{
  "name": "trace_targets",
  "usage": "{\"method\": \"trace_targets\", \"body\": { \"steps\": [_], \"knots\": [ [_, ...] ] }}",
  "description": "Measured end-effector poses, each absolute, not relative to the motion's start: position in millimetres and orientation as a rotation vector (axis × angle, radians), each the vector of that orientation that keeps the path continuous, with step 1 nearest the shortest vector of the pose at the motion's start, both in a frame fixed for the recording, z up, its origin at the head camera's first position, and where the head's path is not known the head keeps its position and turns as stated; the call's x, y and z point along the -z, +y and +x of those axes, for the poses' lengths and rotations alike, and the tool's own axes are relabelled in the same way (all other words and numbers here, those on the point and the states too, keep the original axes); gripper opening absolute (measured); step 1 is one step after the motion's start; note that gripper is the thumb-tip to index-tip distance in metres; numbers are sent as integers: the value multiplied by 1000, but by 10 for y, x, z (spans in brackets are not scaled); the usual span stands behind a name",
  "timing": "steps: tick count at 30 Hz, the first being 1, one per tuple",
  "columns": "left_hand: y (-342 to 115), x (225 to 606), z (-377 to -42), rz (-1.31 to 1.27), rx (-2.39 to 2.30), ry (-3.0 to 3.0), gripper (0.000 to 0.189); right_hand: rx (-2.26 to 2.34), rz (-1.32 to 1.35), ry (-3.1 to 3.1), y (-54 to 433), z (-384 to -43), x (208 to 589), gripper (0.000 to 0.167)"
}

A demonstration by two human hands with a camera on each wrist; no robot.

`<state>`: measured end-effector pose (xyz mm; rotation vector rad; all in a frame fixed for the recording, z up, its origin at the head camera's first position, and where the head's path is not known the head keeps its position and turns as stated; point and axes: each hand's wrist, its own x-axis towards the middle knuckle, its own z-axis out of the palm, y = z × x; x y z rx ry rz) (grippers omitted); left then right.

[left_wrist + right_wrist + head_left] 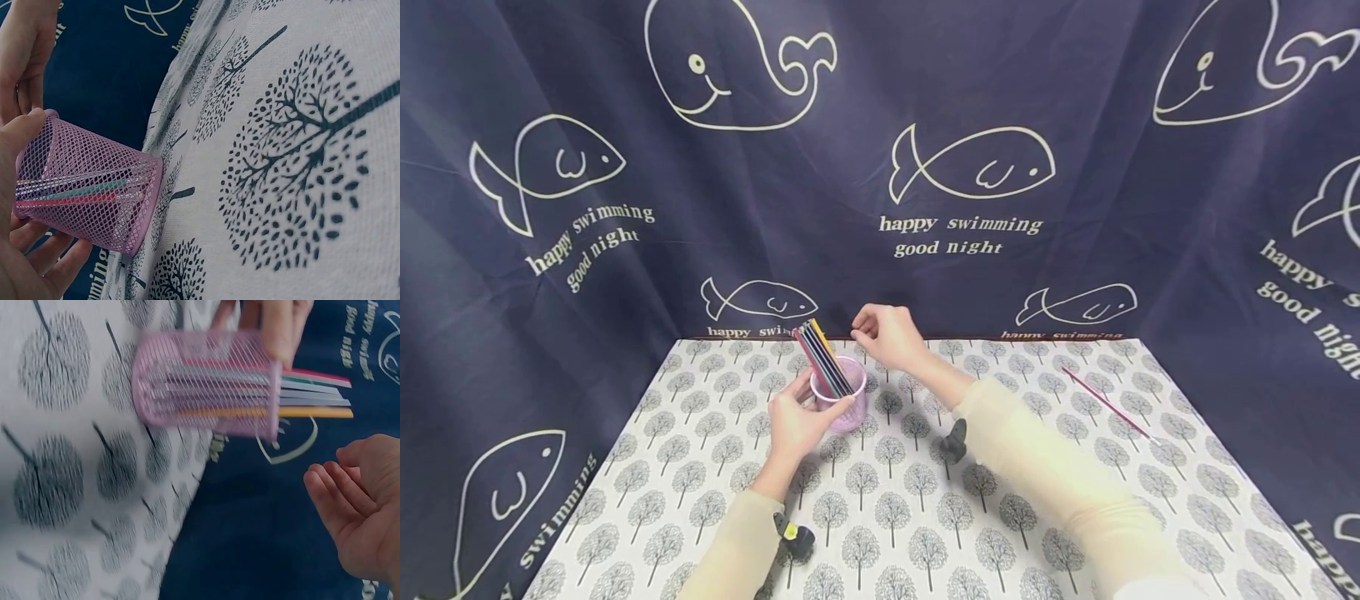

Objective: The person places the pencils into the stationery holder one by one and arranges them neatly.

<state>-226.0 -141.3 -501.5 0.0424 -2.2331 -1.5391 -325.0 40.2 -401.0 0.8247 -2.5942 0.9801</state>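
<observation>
My left hand (pixel 797 421) grips a pink mesh pen cup (pixel 849 414) by its rim, thumb on the near side and fingers around the far left. Several thin coloured pencils (pixel 823 358) stand in the cup and lean to the left, among them a yellow and a red one. Through the mesh in the left wrist view, the pencils (pixel 81 192) show as red, green and white lines. Just behind and right of the cup, my right hand (pixel 891 335) hovers with loosely bent fingers and nothing in it. A gap separates it from the pencil ends in the right wrist view.
A thin dark red stick (pixel 1105 402) with a pale tip lies on the right of the table, its kind unclear. The tree-print tablecloth (pixel 895 500) covers the table. A dark blue curtain (pixel 850 208) with fish and whale drawings hangs close behind the far edge.
</observation>
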Motion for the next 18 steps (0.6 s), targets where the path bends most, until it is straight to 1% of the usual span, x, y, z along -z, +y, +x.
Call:
{"method": "trace_targets", "body": {
  "steps": [10,18],
  "knots": [
    [-1404,5006,-2249,60,1556,-2242,78,-912,705,-2597,1057,-3452,3721,8],
    [-1413,5015,-2255,50,1548,-2240,76,-817,629,-2615,1599,-3508,3666,10]
  ]
}}
